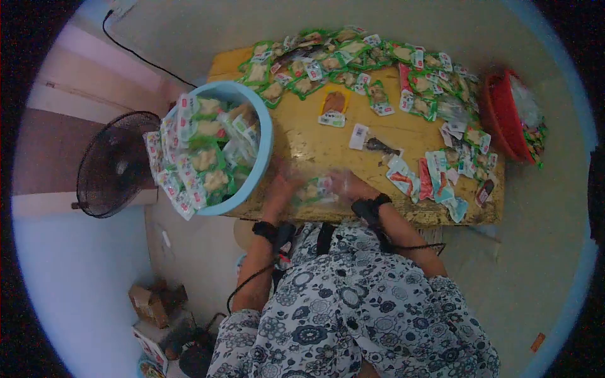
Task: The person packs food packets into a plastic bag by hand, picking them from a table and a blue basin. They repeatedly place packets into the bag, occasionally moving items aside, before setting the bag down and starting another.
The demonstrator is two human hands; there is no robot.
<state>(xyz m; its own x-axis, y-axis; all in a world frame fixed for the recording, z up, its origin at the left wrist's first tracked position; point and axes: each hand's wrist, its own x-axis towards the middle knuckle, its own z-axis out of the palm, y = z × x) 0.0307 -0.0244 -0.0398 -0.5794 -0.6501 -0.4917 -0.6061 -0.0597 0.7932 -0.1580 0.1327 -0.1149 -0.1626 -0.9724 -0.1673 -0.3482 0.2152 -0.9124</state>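
A green-edged clear food packet [312, 190] with pale contents is between my two hands at the table's near edge, blurred by motion. My right hand [346, 184] grips its right end, though the fingertips are smeared. My left hand [283, 184] is at the packet's left side, beside the blue basin; its fingers are too blurred to read. The light blue basin [266, 148] is heaped with similar green packets [205, 160]. Ahead of my hands lie a yellow packet [334, 106] with brown contents and a dark packet [381, 146] with a white label.
Many green packets [331, 63] line the far side of the yellow table [302, 135]. Red and blue packets [425, 179] lie to the right. A red basin [504, 120] stands at the right edge. A black fan [120, 165] is at the left, and a cardboard box [151, 305] sits below.
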